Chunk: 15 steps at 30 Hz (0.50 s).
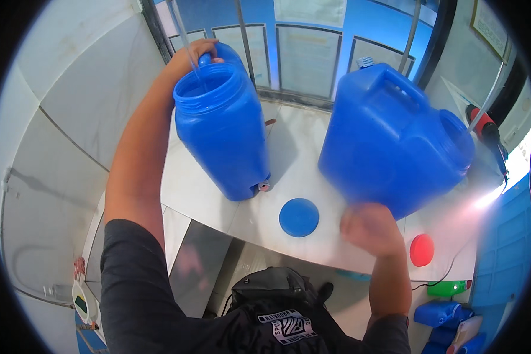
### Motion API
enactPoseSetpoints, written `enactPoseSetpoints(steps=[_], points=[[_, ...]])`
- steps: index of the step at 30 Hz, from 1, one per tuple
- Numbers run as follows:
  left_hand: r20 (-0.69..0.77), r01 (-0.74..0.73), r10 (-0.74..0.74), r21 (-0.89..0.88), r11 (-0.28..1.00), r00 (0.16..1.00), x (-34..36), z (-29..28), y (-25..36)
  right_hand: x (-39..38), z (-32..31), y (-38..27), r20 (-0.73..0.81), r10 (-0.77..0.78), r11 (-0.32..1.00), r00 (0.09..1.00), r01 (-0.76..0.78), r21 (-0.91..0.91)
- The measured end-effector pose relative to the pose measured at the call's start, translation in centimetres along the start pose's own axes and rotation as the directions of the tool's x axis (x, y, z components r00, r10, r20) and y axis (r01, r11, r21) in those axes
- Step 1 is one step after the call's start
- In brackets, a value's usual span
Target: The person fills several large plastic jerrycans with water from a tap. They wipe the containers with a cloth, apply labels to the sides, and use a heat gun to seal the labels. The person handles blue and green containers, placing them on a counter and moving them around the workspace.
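My left hand point(202, 52) is closed around the handle at the back of an upright, uncapped blue jerrycan point(218, 144). A clear tube or stream point(190, 53) comes down into its open mouth; I cannot tell which. A small tap point(264, 186) sits low on that container. A second, larger blue jerrycan point(371, 141) stands at the right, its wide spout tilted rightward. My right hand point(369, 227) is blurred by motion at its lower front, fingers apparently bent; whether it grips the container is unclear. A round blue lid point(298, 217) lies between the containers.
A red lid point(421, 249) lies on the tiled counter point(259, 230) at the right. Metal pipes point(242, 29) descend before the window. A red-and-black tool point(484, 125) is at the right wall. More blue containers point(436, 312) and a green bottle point(445, 288) sit below, right.
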<state>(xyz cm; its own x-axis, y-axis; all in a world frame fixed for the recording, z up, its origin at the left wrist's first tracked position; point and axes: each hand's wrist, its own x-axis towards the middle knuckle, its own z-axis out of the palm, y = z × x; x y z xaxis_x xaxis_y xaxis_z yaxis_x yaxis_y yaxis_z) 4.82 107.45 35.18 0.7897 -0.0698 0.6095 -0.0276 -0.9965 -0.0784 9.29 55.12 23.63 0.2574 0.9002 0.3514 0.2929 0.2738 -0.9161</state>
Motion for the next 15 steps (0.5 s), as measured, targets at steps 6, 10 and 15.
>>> enactPoseSetpoints(steps=[6,10,15], points=[[0.055,0.239,-0.234,-0.147,0.960,0.971,-0.5,-0.5,2.8,6.1,2.7,4.5,-0.117,0.248,0.969,0.962,-0.249,0.014],[0.007,0.231,-0.233,-0.166,0.959,0.972,-1.4,-0.4,2.5,10.4,4.3,8.9,-0.211,0.288,0.957,0.934,-0.276,0.086],[-0.027,0.207,-0.211,-0.098,0.973,0.977,-2.5,-0.7,2.2,17.4,5.0,16.1,-0.314,0.239,0.962,0.919,-0.267,-0.049]])
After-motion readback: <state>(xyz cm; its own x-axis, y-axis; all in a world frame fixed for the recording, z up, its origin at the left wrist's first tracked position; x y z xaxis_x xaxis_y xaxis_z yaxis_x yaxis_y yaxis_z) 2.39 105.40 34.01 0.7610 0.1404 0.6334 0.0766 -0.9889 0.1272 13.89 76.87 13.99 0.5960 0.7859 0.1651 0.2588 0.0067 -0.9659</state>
